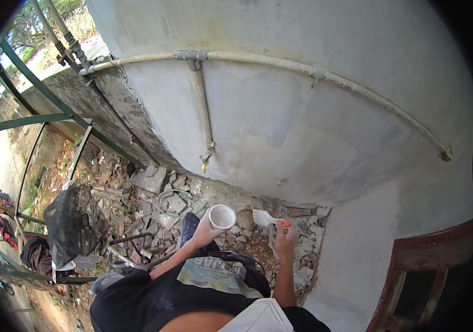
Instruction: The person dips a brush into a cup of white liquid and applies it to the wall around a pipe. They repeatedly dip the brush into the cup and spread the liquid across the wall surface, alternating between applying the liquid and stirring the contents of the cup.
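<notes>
My left hand [204, 233] is closed around the side of a round white tub [222, 217], its open top facing up. Pale material shows inside the tub, but how full it is I cannot make out. In my right hand [287, 240] is a paintbrush [264, 218], gripped by its reddish-orange handle, with the whitish bristles pointing left toward the tub. The brush and tub are apart. Beyond both hands rises a grey-white wall [258, 110] with patchy, darker areas low down.
A pipe [258, 57] runs across the wall, and a branch drops to a yellow-handled tap [204, 166]. Broken rubble [159, 180] covers the ground around my feet. Left are a black mesh bag [70, 227] and a green metal frame [37, 88]. A brown wooden frame [394, 276] stands at right.
</notes>
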The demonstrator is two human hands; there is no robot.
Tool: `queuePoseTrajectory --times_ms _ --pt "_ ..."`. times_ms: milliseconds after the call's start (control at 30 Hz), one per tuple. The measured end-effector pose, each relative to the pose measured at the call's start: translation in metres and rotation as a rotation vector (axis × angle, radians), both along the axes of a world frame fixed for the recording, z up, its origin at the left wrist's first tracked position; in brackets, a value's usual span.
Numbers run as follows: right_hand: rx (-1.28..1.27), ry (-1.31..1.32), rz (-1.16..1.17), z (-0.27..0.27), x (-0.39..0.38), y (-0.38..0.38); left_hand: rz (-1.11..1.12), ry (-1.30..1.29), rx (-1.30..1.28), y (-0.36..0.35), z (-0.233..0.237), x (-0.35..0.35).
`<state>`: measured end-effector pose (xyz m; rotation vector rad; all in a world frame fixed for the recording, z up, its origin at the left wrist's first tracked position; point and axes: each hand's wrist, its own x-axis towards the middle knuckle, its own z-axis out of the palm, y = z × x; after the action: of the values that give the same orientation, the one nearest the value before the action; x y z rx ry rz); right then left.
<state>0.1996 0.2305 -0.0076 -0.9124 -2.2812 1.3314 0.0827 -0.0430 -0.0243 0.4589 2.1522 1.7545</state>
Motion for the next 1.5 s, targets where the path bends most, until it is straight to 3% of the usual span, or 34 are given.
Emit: queuePoseTrajectory --times_ms 67,200,267,300,367,400,467,500,533,600,633,700,767,1100,1200,1500 --pt "0.200 0.216 0.035 -0.009 -0.012 0.001 0.043 -0.046 0.055 0.000 -0.004 0.003" --pt "0.042 0.172 0.041 0.000 -0.038 -0.008 0.049 0.025 0.017 -0.007 0.003 0.001" --pt "-0.246 0.301 -0.019 -0.008 -0.059 -0.011 0.060 0.060 -0.022 -0.014 0.005 -0.002" --pt "-0.240 0.293 -0.010 -0.009 -0.071 -0.013 0.069 0.053 -0.015 -0.018 0.003 -0.003" --pt "-0.678 0.408 -0.168 -0.005 -0.096 -0.026 0.133 0.033 0.001 -0.032 -0.005 -0.006" --pt "-0.681 0.408 -0.168 -0.007 -0.102 -0.034 0.133 0.033 -0.001 -0.041 -0.006 -0.006" --pt "-1.231 0.392 -0.346 -0.019 -0.121 -0.043 0.217 0.025 -0.013 -0.051 -0.004 -0.006" --pt "-1.375 0.351 -0.216 -0.027 -0.117 -0.048 0.230 -0.007 0.027 -0.055 -0.003 -0.005" --pt "-1.371 0.353 -0.215 -0.029 -0.117 -0.056 0.229 -0.006 0.031 -0.060 -0.006 -0.005" --pt "-1.497 0.190 0.141 -0.032 -0.119 -0.078 0.281 -0.004 0.001 -0.072 -0.014 -0.001" --pt "-1.500 0.184 0.134 -0.035 -0.122 -0.089 0.309 -0.022 0.025 -0.077 -0.021 0.001" --pt "-1.568 0.197 0.386 -0.041 -0.137 -0.106 0.334 -0.039 -0.002 -0.082 -0.009 0.006" --pt "-1.459 0.237 0.424 -0.035 -0.155 -0.117 0.379 -0.030 -0.082 -0.087 0.009 0.010" --pt "-0.795 0.414 0.490 -0.033 -0.294 -0.125 0.426 -0.149 -0.119 -0.113 0.000 0.023" --pt "-0.788 0.431 0.440 -0.038 -0.316 -0.132 0.443 -0.151 -0.141 -0.115 0.008 0.018" --pt "-0.803 0.483 0.414 -0.117 -0.339 -0.144 0.473 -0.133 -0.194 -0.131 0.003 -0.001"
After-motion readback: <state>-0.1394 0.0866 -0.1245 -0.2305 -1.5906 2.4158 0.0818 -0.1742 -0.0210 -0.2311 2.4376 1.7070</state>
